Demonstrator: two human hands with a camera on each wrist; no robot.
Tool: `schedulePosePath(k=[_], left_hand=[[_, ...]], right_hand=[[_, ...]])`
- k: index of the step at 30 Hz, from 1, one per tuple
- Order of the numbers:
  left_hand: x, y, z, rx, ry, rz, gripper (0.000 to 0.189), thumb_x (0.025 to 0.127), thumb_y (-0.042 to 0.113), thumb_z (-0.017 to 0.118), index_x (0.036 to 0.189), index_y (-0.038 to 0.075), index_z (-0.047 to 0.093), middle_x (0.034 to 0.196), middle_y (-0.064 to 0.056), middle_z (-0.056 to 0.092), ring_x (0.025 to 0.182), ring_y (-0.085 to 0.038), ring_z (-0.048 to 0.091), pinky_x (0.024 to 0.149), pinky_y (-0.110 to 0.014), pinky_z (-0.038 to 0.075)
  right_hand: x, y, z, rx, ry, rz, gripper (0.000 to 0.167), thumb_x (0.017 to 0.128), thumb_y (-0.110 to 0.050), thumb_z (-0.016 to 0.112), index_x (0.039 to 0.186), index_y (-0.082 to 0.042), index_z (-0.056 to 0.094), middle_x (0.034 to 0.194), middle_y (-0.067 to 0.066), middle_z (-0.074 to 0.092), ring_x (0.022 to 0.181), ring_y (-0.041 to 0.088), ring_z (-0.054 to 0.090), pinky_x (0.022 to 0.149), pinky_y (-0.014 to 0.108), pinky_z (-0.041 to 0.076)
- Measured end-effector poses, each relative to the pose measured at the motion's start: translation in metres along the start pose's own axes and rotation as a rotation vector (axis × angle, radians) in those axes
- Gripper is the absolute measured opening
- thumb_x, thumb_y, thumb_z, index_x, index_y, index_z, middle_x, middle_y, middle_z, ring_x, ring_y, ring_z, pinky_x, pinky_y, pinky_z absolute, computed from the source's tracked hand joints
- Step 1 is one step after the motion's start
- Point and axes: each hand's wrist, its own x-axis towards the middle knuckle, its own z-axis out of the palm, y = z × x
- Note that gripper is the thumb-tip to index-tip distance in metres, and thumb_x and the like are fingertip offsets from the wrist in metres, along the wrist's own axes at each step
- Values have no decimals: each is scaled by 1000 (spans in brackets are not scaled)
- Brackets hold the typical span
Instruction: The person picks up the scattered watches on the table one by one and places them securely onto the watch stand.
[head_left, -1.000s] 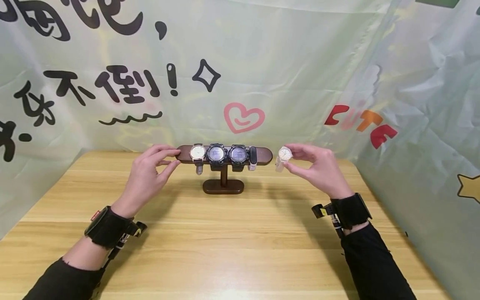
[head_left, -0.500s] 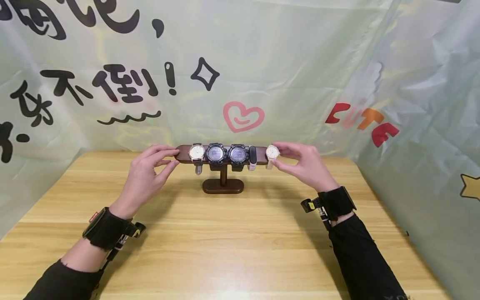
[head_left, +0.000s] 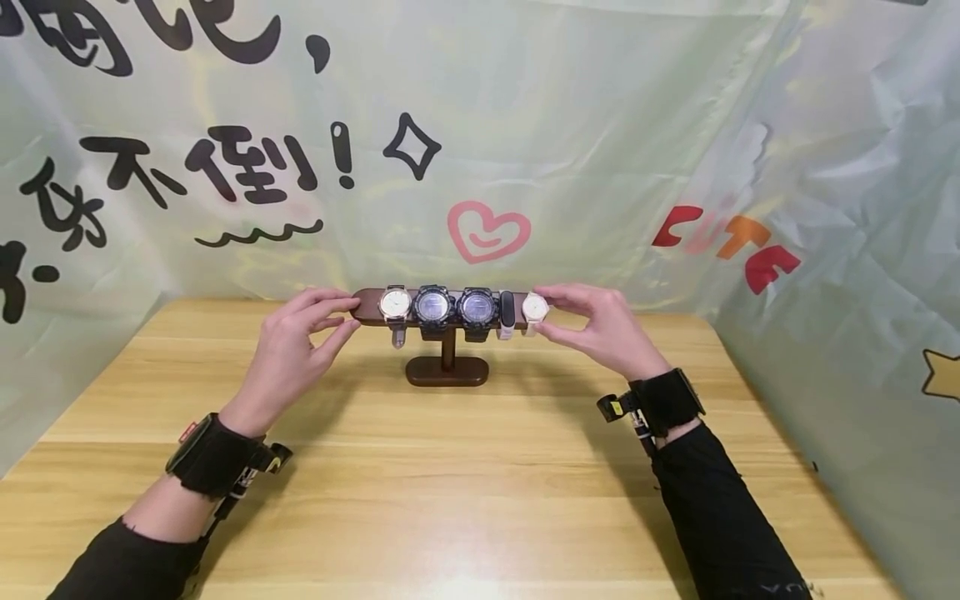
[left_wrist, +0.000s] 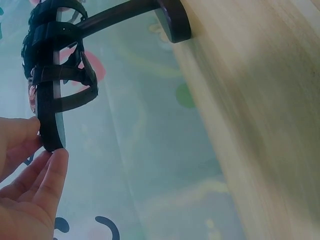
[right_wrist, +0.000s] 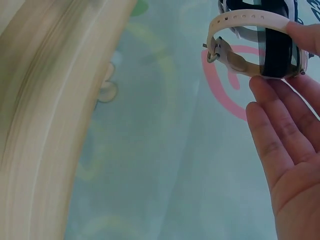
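A dark brown watch stand with a T-shaped post rises from the table. My left hand pinches the left end of its bar between thumb and fingers. At the bar's right end, my right hand pinches a white wristwatch. Its pale strap loops around the bar end in the right wrist view, the buckle hanging below. Between the hands sit a gold-rimmed watch, two chunky black watches and a slim fitness band with a light strap.
The stand's oval base rests near the back of the wooden table. A printed pale cloth hangs close behind and along the right side.
My right hand has moved left with the white watch, from beside the stand onto the bar's right end. The left hand stays on the bar's left end.
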Motion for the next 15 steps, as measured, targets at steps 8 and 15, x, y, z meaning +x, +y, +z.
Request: schedulePosePath(k=[8,15], left_hand=[[0,1,1,-14,-1,4,28,93,-3,80,121,-4,77,122,-20,73,100,-35,79,87,-36,64],[-1,1,0,-6,5,4,28,93,-4,80,120,-4,77,122,-20,74,99,-35,79,87,-36,64]], right_hand=[[2,-1,4,-9,-10,-25,50,95,-25,84,143,-18,70,144,8,71,137,31,66,117,48,55],[5,-3,6,-58,-17,-68,53,95,-25,85,145,-18,69,147,7,70,143,30,61,121,55,49]])
